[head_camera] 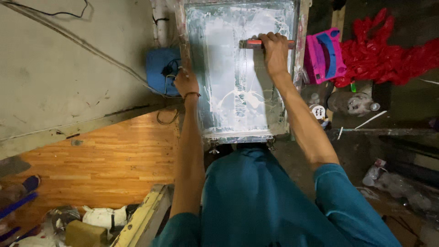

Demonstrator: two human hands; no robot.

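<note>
At upper centre, the right hand [275,49] clenches one orange-handled squeegee [254,43] on one white-smeared rectangular printing screen [228,73]; the left hand [186,83] grips its left frame edge.

squeegee [267,43]: orange-red handle | printing screen [238,73]: pale grey-blue mesh with white smeared streaks | shirt [256,201]: teal blue | floor [109,160]: orange-brown wood planks | plastic bag [388,55]: bright red | box [324,55]: pink with blue | pad [160,68]: blue | wall [59,59]: grey-green
</note>
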